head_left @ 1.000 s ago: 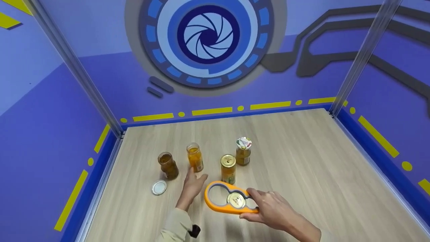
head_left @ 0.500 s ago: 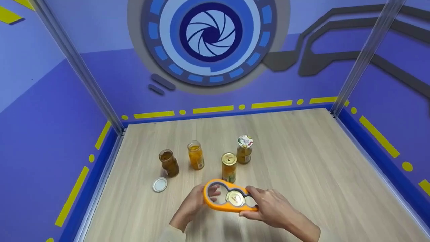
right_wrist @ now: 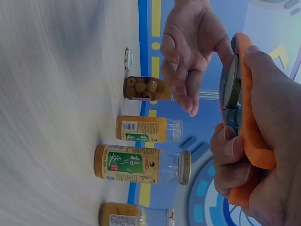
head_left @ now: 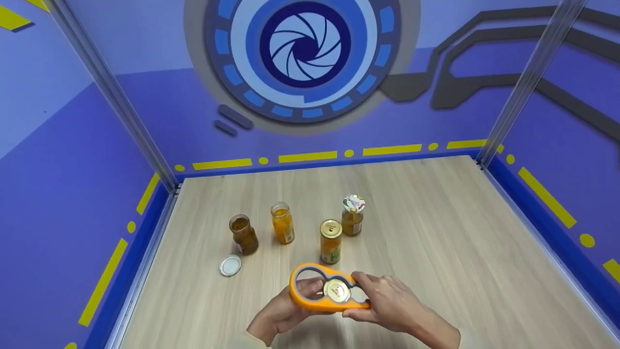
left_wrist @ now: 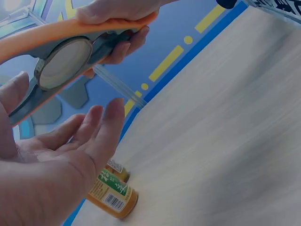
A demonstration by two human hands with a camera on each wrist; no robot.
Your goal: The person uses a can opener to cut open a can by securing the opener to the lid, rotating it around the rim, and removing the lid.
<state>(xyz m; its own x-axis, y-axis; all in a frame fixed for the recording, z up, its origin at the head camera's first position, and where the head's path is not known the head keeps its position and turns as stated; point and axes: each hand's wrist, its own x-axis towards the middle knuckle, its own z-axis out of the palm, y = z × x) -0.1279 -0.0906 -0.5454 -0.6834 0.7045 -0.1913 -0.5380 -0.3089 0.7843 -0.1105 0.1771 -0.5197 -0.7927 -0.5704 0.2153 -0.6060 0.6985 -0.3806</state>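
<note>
A three-sided booth (head_left: pixel 63 218), with blue-purple patterned wall panels (head_left: pixel 160 116), metal corner posts (head_left: pixel 111 92), wood-grain tabletop (head_left: pixel 436 218).

A brown open jar (head_left: pixel 245 238) stands toward the left edge of the desk (head_left: pixel 445 232), a pale lid (head_left: pixel 230 265) lying just beside it. Next comes an open orange jar (head_left: pixel 283 228); nearer the middle, a gold-lidded jar (head_left: pixel 331 247) and a jar with a patterned lid (head_left: pixel 352 223). A blue-purple wall (head_left: pixel 155 111) rises behind the far edge.

blue-purple walls (head_left: pixel 160 116), metal posts (head_left: pixel 114 97), wood-grain tabletop (head_left: pixel 436 218)
</note>
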